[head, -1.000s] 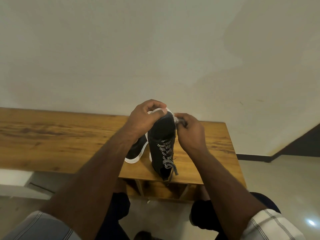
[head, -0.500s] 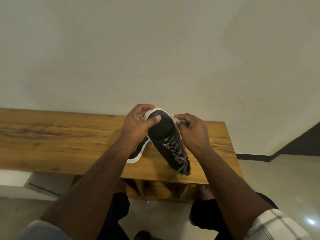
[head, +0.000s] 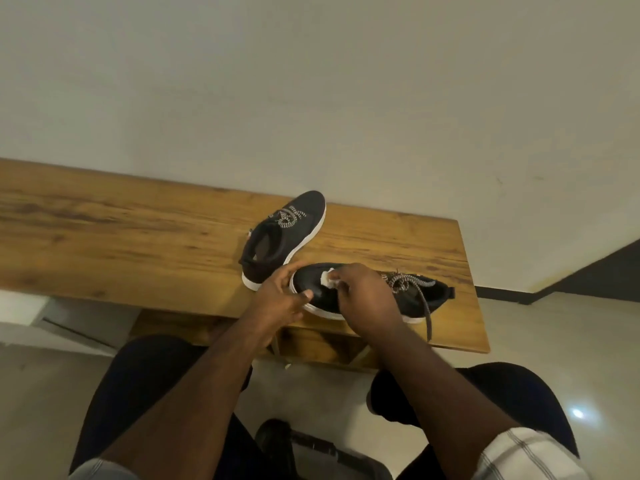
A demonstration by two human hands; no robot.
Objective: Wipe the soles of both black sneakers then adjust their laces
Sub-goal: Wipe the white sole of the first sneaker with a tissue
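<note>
While the left hand (head: 280, 299) grips the toe of the near sneaker (head: 412, 299) at frame centre, right hand (head: 367, 299) pinching a white wipe (head: 327, 277) against it, second sneaker (head: 284, 237) just behind, both on the wooden counter (head: 121, 237).

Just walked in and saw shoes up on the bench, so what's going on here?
A seated person is cleaning a pair of black sneakers on a long wooden bench. The near black sneaker with the white sole rests upright by the bench's front edge, toe toward the left hand, which steadies that end. The right hand pinches a small white wipe against the toe. The sneaker's speckled lace hangs loose over the edge. The second black sneaker sits untouched behind.
</note>
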